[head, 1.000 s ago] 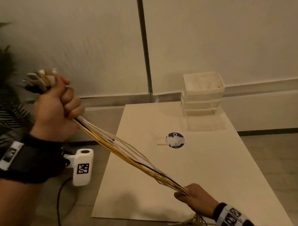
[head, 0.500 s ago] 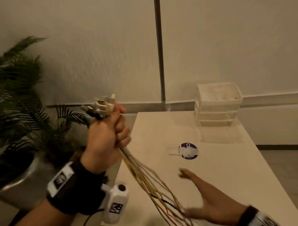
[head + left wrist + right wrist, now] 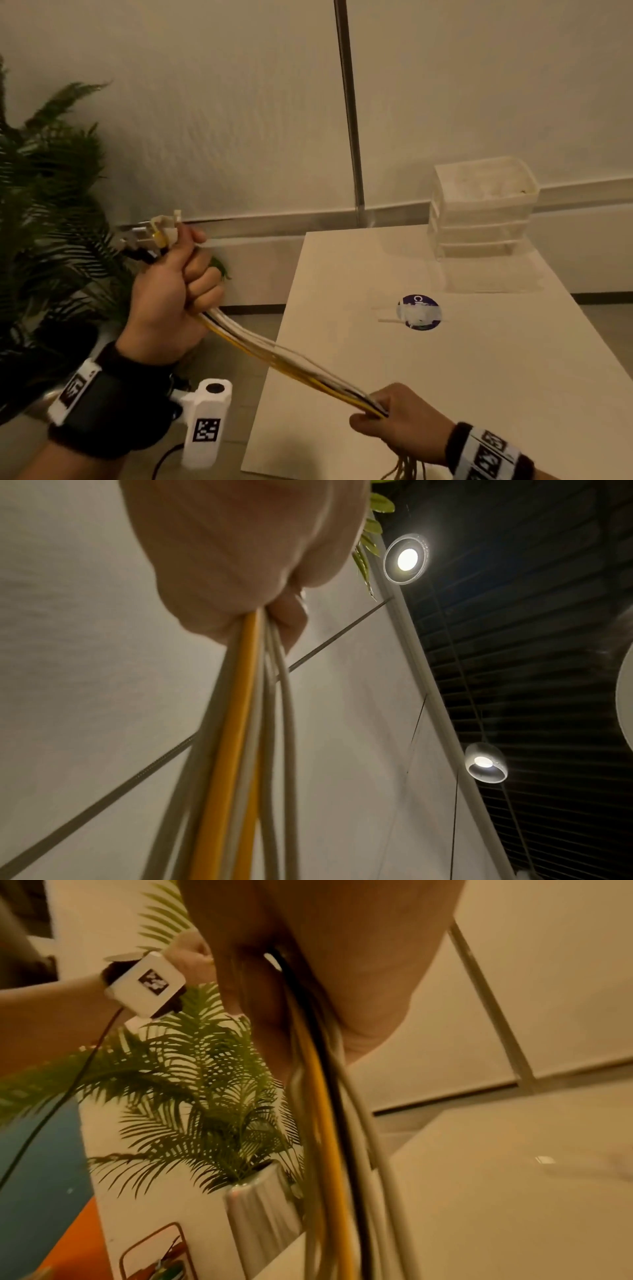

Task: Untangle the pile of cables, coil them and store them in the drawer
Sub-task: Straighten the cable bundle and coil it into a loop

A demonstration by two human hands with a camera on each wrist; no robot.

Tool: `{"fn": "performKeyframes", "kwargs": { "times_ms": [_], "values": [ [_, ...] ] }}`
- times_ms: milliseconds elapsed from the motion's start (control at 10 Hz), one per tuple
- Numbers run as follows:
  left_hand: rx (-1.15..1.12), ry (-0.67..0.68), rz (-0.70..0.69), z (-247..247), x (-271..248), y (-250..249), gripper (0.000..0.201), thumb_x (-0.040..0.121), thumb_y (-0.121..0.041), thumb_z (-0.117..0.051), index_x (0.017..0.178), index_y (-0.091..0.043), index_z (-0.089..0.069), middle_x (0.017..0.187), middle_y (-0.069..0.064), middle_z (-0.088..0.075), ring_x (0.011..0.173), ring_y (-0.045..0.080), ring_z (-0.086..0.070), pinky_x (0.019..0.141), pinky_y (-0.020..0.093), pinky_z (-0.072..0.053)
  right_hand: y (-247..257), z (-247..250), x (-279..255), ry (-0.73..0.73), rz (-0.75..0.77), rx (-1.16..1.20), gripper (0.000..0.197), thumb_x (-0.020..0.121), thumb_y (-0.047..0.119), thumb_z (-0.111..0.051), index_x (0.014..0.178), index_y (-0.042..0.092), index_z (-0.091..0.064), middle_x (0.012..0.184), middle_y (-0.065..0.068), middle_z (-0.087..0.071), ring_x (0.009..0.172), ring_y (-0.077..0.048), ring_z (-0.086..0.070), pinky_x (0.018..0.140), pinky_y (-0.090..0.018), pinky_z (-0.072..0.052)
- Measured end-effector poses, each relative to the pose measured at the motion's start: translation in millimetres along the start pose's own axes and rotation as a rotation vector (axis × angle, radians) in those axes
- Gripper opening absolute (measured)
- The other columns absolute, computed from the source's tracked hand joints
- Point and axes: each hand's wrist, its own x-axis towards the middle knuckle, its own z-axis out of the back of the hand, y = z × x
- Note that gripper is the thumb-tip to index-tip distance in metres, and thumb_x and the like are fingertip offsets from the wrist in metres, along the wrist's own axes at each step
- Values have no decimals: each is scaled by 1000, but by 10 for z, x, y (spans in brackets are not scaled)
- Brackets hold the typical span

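A bundle of white, yellow and black cables (image 3: pixel 291 363) stretches taut between both hands over the table's left edge. My left hand (image 3: pixel 171 294) grips one end in a fist, raised left of the table, with the plug ends (image 3: pixel 154 234) sticking out above the thumb. My right hand (image 3: pixel 394 423) grips the bundle lower down near the table's front edge, and loose cable ends hang below it. The left wrist view shows the cables (image 3: pixel 240 737) leaving the fist (image 3: pixel 240 555). In the right wrist view the cables (image 3: pixel 325 1123) run through the curled right hand (image 3: pixel 308 947). A white drawer unit (image 3: pixel 483 209) stands at the table's far right.
A white table (image 3: pixel 479 394) carries a round blue sticker with taped white bits (image 3: pixel 419 312) at its middle. A potted fern (image 3: pixel 44 222) stands on the floor to the left. A wall with a metal strip (image 3: pixel 349 109) rises behind the table.
Half a second ago my right hand was open and off the cables; it now grips the bundle again and the cables are pulled taut. My left hand has stayed clenched on the plug end.
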Motion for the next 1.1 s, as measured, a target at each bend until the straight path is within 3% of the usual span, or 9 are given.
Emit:
{"fn": "performKeyframes", "kwargs": {
  "times_ms": [100,200,300,500,600,800,900,1000,1100],
  "values": [
    [56,-2,28,116,-4,-11,31,97,-39,-41,75,-23,-56,45,-10,-24,37,4,-8,29,15,-14,34,44,-129,-44,12,-168,41,82,34,-60,50,18,-39,45,1,-35,45,-5,-32,52,-27,-25],
    [263,25,197,223,-13,69,20,90,-32,-48,79,-17,-56,48,-7,-24,31,3,-20,32,9,-17,218,253,-375,-10,143,-639,29,81,41,-45,70,16,-54,64,-8,-61,57,-16,-53,57,-33,-35],
    [376,157,435,224,-20,271,15,86,-27,-49,84,-13,-54,51,-5,-23,34,3,-19,33,10,-15,510,536,-541,-72,389,-1112,27,80,47,-43,79,24,-56,69,2,-66,63,-18,-61,53,-30,-41],
    [159,125,418,162,164,522,17,94,-25,-45,86,-12,-53,50,-7,-23,34,2,-22,29,11,-20,692,730,-693,-53,511,-1240,21,82,49,-45,83,36,-61,57,14,-59,44,-5,-53,36,-24,-45],
    [371,99,377,38,274,640,19,101,-20,-44,86,-12,-52,51,-6,-25,36,4,-21,33,12,-17,730,756,-688,-49,519,-1339,26,85,43,-36,80,32,-59,57,11,-58,43,-10,-54,37,-26,-42],
    [685,527,397,-535,-13,1098,11,94,-11,-58,84,-10,-55,57,5,-27,48,16,-21,46,29,-15,1172,853,-647,-90,747,-1175,18,69,14,-49,78,28,-43,59,10,-51,46,-13,-45,42,-24,-40],
    [562,491,207,-670,-121,1196,25,85,-9,-64,64,-18,-54,55,9,-27,46,17,-22,46,32,-16,1308,1019,-642,-159,738,-748,43,68,7,-64,73,39,-34,56,17,-40,48,-1,-38,48,-14,-33],
    [432,407,-73,-839,-244,1264,24,84,-8,-69,66,-23,-67,53,2,-49,42,19,-42,44,25,-29,1257,1103,-573,-250,611,-490,37,75,15,-73,59,28,-43,52,10,-46,48,-5,-42,47,-21,-34],
    [414,300,-124,-898,-290,1336,17,89,-2,-65,96,-18,-64,86,1,-69,76,5,-68,72,30,-54,1222,1145,-547,-282,528,-347,41,75,11,-78,55,24,-44,52,7,-47,48,-5,-41,48,-20,-35]
  ]
}}
